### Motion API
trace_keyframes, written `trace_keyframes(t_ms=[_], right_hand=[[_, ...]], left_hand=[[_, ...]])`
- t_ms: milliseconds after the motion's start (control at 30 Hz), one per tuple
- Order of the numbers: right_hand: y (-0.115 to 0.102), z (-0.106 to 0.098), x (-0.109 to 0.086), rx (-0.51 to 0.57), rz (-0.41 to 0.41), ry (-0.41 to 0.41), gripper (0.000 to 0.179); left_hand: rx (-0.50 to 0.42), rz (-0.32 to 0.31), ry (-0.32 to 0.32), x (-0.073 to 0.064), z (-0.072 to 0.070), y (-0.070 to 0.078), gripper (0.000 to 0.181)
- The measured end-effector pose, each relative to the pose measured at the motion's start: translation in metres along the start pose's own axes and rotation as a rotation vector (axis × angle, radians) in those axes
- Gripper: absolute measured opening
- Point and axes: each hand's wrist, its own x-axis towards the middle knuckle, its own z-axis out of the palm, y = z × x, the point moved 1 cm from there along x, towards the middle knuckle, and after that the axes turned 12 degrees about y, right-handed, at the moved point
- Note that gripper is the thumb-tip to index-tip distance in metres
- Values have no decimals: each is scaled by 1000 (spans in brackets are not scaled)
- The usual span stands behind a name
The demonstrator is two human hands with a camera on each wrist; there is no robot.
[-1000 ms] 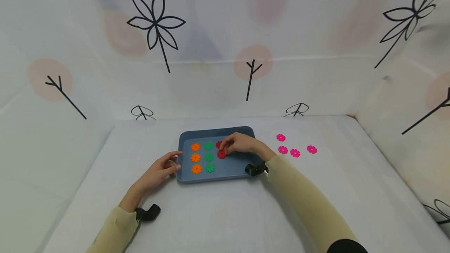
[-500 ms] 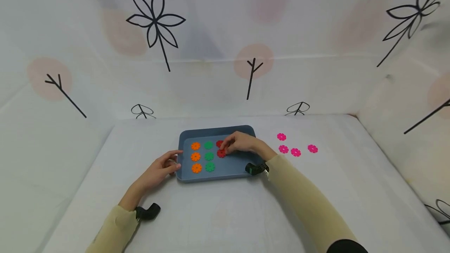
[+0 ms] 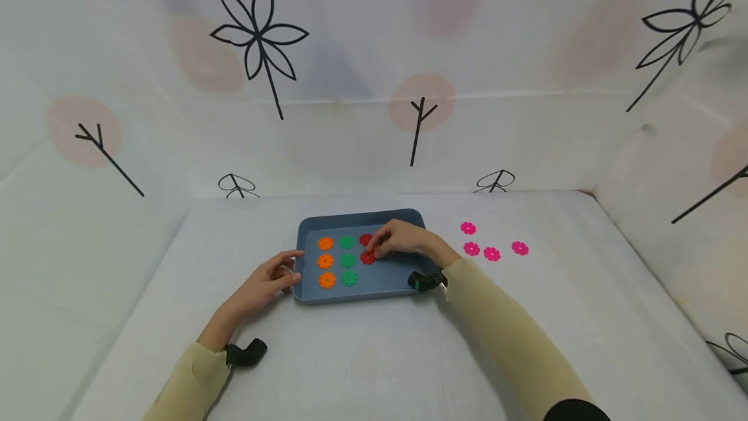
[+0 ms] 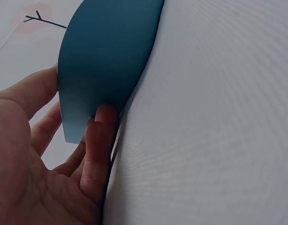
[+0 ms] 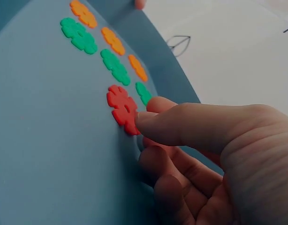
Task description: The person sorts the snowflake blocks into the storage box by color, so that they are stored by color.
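Observation:
A blue-grey tray point(image 3: 388, 286) bears flower-shaped plastic discs in columns: orange discs point(image 3: 325, 261) at left, green discs point(image 3: 347, 260) beside them, then two red ones. The nearer red disc point(image 5: 121, 108) is at the thumb and index fingertips of my right hand point(image 3: 400, 238), which pinch its edge close over the tray floor. The farther red disc point(image 3: 365, 239) lies just behind and is partly covered by the fingers. My left hand point(image 3: 265, 284) holds the tray's left side, one finger over the rim and others curled against the outer wall point(image 4: 106, 56).
Several pink discs point(image 3: 471, 249) lie on the white tablecloth point(image 3: 362, 356) to the right of the tray. A white cloth wall point(image 3: 350, 148) with drawn plants rises behind the table. Black cameras point(image 3: 248, 353) are strapped to both wrists.
The nearer red disc has shifted very slightly and shows a little more beside the right fingertips. Both hands and the tray stay in nearly the same place.

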Motion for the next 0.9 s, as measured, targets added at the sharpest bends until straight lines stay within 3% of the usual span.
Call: trace_keyframes(t_ms=[500, 900], right_hand=[[-9, -12, -8, 12, -76, 40, 20], [-6, -57, -36, 107, -50, 224, 29]], left_hand=[[-2, -18, 4, 0, 0, 1, 52], [10, -14, 6, 1, 0, -1, 52]])
